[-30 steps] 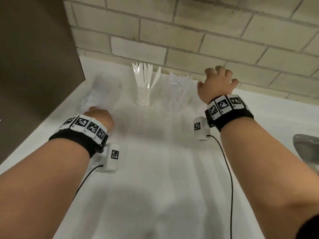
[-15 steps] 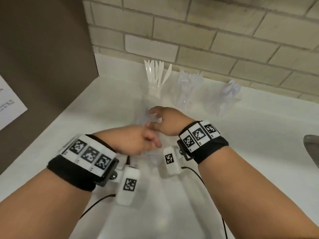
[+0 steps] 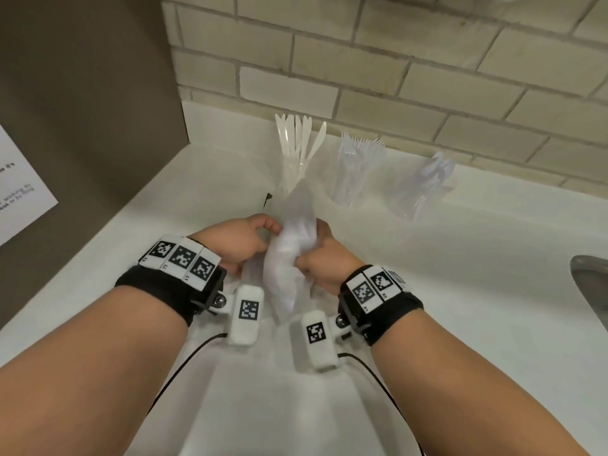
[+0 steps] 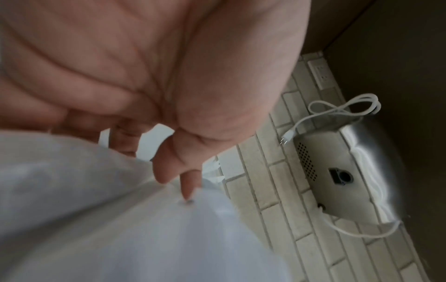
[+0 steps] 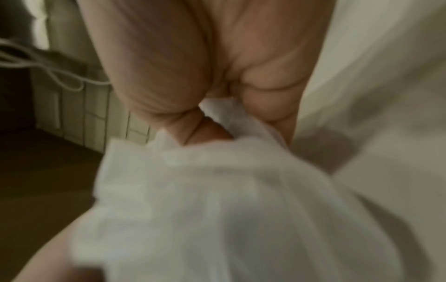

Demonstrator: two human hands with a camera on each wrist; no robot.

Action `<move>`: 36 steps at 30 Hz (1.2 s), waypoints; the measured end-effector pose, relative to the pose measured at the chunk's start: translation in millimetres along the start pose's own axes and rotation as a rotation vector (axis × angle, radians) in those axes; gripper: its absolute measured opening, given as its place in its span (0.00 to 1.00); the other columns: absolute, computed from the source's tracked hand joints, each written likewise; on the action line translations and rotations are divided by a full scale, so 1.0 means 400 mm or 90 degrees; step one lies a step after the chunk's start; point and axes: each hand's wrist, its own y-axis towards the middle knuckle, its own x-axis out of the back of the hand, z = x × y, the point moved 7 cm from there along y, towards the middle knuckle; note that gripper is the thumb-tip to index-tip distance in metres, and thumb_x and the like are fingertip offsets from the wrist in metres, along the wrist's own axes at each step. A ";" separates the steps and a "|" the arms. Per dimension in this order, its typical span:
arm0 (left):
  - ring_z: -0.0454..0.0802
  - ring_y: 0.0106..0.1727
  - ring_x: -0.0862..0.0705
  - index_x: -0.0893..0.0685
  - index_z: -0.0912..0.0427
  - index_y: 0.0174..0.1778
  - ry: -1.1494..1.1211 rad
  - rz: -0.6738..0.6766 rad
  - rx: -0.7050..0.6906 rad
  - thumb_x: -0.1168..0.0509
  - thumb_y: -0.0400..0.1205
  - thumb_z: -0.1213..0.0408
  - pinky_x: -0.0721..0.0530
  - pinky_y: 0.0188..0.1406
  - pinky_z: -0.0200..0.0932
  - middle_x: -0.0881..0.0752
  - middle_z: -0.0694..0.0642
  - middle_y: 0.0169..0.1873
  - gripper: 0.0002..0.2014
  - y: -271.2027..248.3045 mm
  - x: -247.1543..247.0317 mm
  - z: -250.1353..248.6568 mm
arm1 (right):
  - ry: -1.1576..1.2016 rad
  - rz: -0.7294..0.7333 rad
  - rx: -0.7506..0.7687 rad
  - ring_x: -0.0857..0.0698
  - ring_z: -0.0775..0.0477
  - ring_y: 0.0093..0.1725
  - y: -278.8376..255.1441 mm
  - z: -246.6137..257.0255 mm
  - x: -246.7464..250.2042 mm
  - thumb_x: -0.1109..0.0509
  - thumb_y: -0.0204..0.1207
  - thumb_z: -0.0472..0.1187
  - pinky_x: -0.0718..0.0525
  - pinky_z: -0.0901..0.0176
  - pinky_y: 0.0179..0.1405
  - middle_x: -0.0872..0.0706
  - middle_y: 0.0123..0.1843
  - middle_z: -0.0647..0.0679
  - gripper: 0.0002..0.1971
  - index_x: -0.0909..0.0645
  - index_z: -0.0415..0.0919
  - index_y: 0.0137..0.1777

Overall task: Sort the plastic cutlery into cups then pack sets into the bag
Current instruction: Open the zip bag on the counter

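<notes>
A thin translucent plastic bag [image 3: 292, 248] hangs crumpled between both hands over the white counter [image 3: 427, 291]. My left hand [image 3: 240, 241] pinches its left edge, thumb and finger tips [image 4: 183, 183] on the film [image 4: 120, 219]. On the other side my right hand [image 3: 316, 261] grips the edge, with bag film [image 5: 217, 190] bunched in its curled fingers. Behind the bag three clear cups stand along the brick wall: white knives [image 3: 297, 139], clear forks [image 3: 358, 159] and clear spoons [image 3: 431, 179]. What the bag holds cannot be made out.
A brown panel [image 3: 82, 110] with a paper notice [image 3: 19, 192] closes off the left side. A metal sink rim [image 3: 592, 284] shows at the right edge. In the left wrist view a metal appliance [image 4: 337, 171] with a white cord is mounted on the brick wall.
One second ago the left hand lay on the bag at the far left and the right reached toward the right cup. Both have come together at the centre and lifted the bag.
</notes>
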 end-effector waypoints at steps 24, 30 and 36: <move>0.46 0.35 0.21 0.20 0.50 0.47 0.437 -0.143 -0.283 0.33 0.73 0.72 0.28 0.27 0.35 0.19 0.45 0.34 0.13 -0.168 0.011 -0.275 | 0.224 -0.433 0.223 0.16 0.53 0.28 -0.181 0.099 0.288 0.41 0.76 0.25 0.13 0.58 0.34 0.15 0.44 0.47 0.18 0.23 0.37 0.63; 0.54 0.39 0.21 0.21 0.51 0.41 0.520 -0.233 -0.404 0.42 0.74 0.76 0.28 0.30 0.42 0.18 0.52 0.34 0.14 -0.209 0.044 -0.356 | 0.252 -0.328 0.245 0.14 0.47 0.39 -0.184 0.114 0.312 0.34 0.82 0.38 0.14 0.57 0.40 0.24 0.67 0.52 0.25 0.34 0.48 0.78; 0.55 0.40 0.24 0.25 0.50 0.40 0.514 -0.333 -0.539 0.37 0.73 0.74 0.28 0.38 0.44 0.22 0.51 0.37 0.11 -0.275 0.094 -0.492 | 0.264 -0.367 0.402 0.17 0.52 0.37 -0.237 0.206 0.346 0.30 0.77 0.30 0.15 0.57 0.43 0.16 0.38 0.49 0.08 0.20 0.44 0.41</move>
